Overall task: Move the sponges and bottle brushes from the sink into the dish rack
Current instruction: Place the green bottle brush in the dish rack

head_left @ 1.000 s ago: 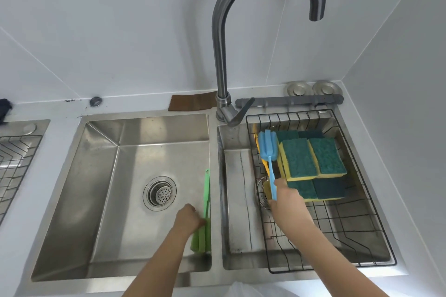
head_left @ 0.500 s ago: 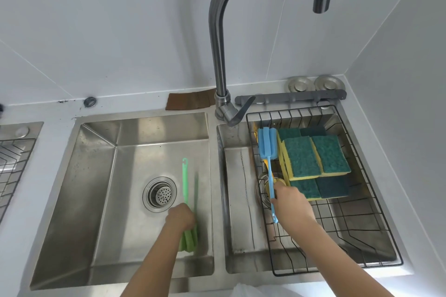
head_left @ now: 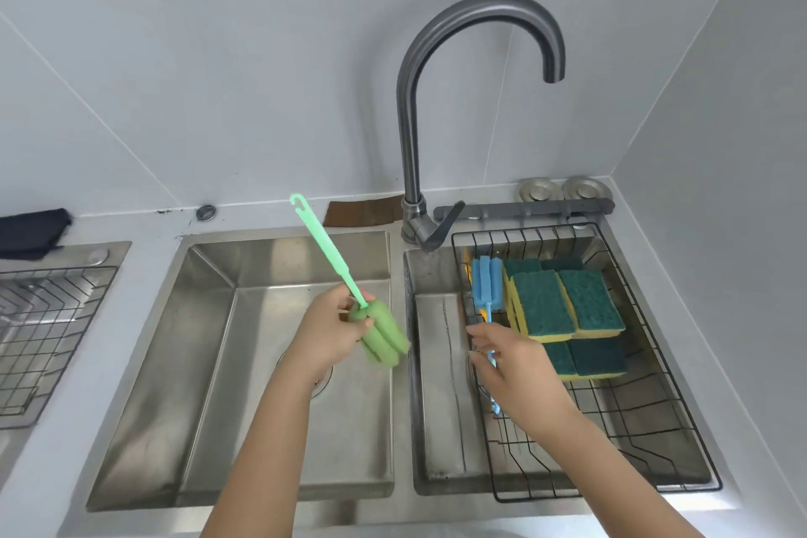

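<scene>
My left hand is shut on the foam head of a green bottle brush, held in the air over the left sink basin; its handle points up and to the left. A blue bottle brush lies along the left side of the black wire dish rack in the right basin. My right hand hovers over the blue handle with fingers spread apart. Several yellow-and-green sponges are stacked in the rack's far part.
A tall grey faucet rises between the basins, its spout over the rack. A second wire rack and a dark cloth are at the far left. A brown pad lies behind the sink. Walls close in at the right.
My left hand lifted the green brush off the basin floor and swung it up toward the right. My right hand loosened its fingers on the blue brush, which now lies in the rack.
</scene>
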